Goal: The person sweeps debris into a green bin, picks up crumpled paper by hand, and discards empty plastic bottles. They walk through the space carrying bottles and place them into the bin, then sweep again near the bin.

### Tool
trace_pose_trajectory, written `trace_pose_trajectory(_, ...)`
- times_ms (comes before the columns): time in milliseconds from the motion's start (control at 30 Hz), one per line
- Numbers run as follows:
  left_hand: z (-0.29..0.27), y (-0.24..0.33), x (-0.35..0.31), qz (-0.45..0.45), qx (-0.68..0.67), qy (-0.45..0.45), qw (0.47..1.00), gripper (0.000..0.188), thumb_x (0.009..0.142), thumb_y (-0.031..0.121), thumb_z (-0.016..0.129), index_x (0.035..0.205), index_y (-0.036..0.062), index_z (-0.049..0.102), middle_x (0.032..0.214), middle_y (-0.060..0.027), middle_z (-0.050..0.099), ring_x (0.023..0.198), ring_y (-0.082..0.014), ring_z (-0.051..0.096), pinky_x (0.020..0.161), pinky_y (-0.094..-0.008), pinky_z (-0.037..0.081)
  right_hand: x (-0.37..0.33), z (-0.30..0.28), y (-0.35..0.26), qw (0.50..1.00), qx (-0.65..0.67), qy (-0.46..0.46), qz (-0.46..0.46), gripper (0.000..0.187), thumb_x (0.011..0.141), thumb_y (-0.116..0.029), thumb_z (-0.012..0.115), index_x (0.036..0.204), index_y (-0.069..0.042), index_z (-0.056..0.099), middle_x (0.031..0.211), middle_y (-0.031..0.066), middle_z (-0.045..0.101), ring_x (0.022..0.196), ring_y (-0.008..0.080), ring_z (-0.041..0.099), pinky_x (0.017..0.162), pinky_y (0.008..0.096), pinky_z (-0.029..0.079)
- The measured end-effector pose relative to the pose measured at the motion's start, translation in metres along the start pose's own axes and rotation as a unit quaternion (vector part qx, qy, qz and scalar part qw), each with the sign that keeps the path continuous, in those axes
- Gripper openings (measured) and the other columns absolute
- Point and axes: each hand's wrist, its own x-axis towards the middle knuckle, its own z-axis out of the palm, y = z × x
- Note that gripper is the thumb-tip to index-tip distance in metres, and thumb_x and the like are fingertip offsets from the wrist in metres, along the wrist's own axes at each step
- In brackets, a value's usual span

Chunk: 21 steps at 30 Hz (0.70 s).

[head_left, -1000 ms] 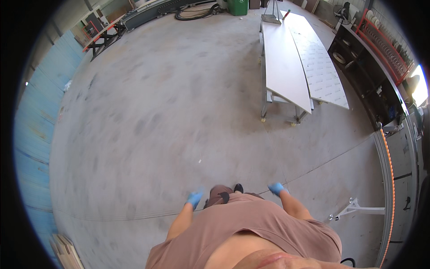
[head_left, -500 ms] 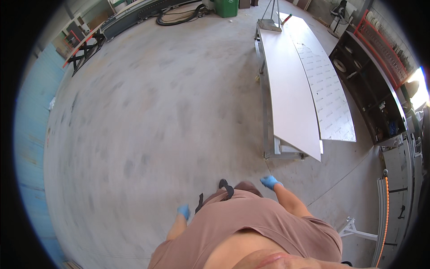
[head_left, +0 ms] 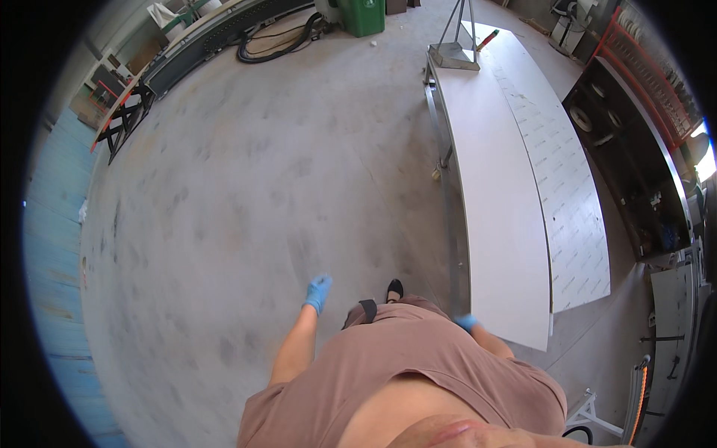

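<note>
My left hand, in a blue glove, hangs out in front of my left side above the floor. Its fingers look loosely curled in, and I see nothing held in them. My right hand, gloved in blue too, is low by my right hip, close to the near left edge of a long white panel. Blur and my body obscure its fingers, and whether it touches the panel I cannot tell. The panel lies on a metal-framed table, beside a second panel with a printed film.
On the far end of the panels stands a metal stand with a flat base. A dark open shelf unit is at the right, a white metal frame near right. A green bin and coiled black hose lie ahead; a blue wall runs left.
I have moved forward, so the table and panels sit nearer on my right. My left hand has swung forward; my right hand has swung back beside my hip.
</note>
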Motion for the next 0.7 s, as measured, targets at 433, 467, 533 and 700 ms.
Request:
trace_pose_trajectory(433, -0.029, 0.065, 0.272, -0.485, 0.059, -0.066, 0.870, 0.032, 0.092, 0.041, 0.056, 0.084, 0.0108, 0.065, 0.071, -0.0065, 0.059, 0.061, -0.0207, 0.053, 0.053, -0.0402, 0.044, 0.277, -0.621, -0.213, 0.889, 0.321, 0.305, -0.116, 0.045, 0.094, -0.033, 0.063, 0.124, 0.001, 0.065, 0.116, 0.0135, 0.071, 0.107, 0.0218, 0.066, 0.096, 0.0337, 0.051)
trace_pose_trajectory(467, -0.023, 0.092, 0.321, -0.467, 0.052, -0.065, 0.880, 0.033, 0.092, 0.041, 0.055, 0.082, 0.0111, 0.064, 0.070, -0.0065, 0.059, 0.060, -0.0209, 0.053, 0.053, -0.0402, 0.043, 0.291, -0.631, -0.203, 0.895, 0.340, 0.275, -0.089, 0.044, 0.094, -0.033, 0.062, 0.123, 0.001, 0.066, 0.115, 0.0125, 0.071, 0.104, 0.0205, 0.067, 0.094, 0.0334, 0.051)
trace_pose_trajectory(533, -0.004, 0.164, 0.431, -0.410, 0.028, -0.060, 0.910, 0.033, 0.093, 0.040, 0.053, 0.079, 0.0116, 0.063, 0.068, -0.0065, 0.058, 0.059, -0.0214, 0.053, 0.051, -0.0404, 0.042, 0.319, -0.661, -0.183, 0.897, 0.384, 0.217, -0.027, 0.042, 0.095, -0.032, 0.062, 0.121, 0.000, 0.067, 0.113, 0.0106, 0.071, 0.097, 0.0180, 0.067, 0.090, 0.0327, 0.053)
trace_pose_trajectory(700, 0.091, 0.408, 0.709, -0.068, 0.100, -0.004, 0.993, 0.030, 0.089, 0.032, 0.055, 0.071, 0.0089, 0.061, 0.062, -0.0004, 0.051, 0.059, -0.0147, 0.045, 0.053, -0.0378, 0.036, 0.359, -0.755, -0.113, 0.801, 0.537, 0.266, 0.013, 0.036, 0.097, -0.030, 0.061, 0.117, -0.001, 0.069, 0.098, 0.0054, 0.073, 0.086, 0.0133, 0.066, 0.079, 0.0292, 0.053)
